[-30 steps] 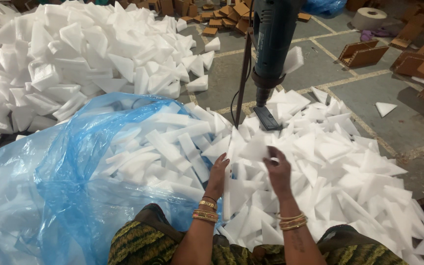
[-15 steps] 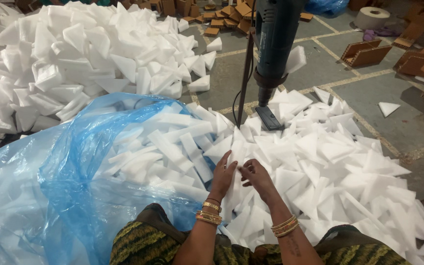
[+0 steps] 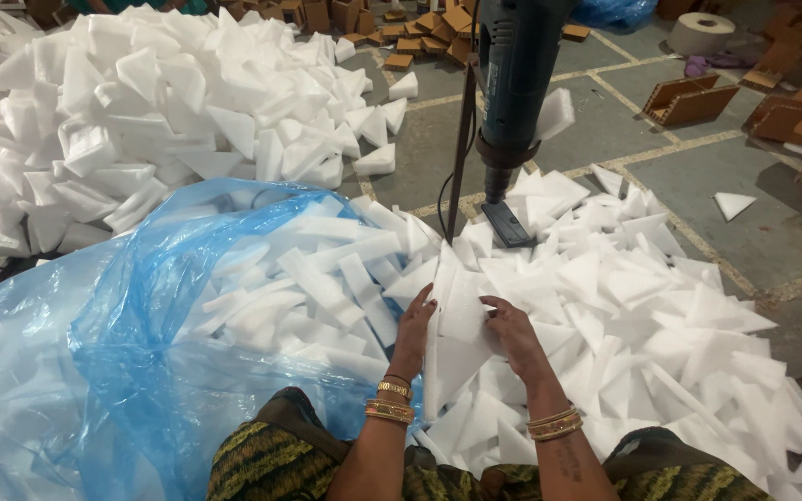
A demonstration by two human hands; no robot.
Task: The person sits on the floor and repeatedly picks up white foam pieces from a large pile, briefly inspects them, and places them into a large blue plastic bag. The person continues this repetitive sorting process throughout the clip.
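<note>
Both hands on upright stack of foam triangles (image 3: 457, 348), held between them over foam pile (image 3: 661, 315). Left hand (image 3: 414, 327) fingers closed on left edge; right hand (image 3: 515, 331) gripping right face. Stack's long axis vertical, apex down. Blue bag (image 3: 132, 353) lies left, nearer left hand.

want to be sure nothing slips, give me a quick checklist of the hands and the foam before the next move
1. Left hand grip on the upright stack of white triangular foam pieces: ok, fingers on its left face.
2. Right hand grip: ok, pressed on the stack's right side.
3. Stack edges aligned: cannot tell.
4. Open translucent blue plastic bag: ok, mouth open left of the hands, foam inside.
5. Dark power tool on a stand: ok, apart from both hands.
</note>
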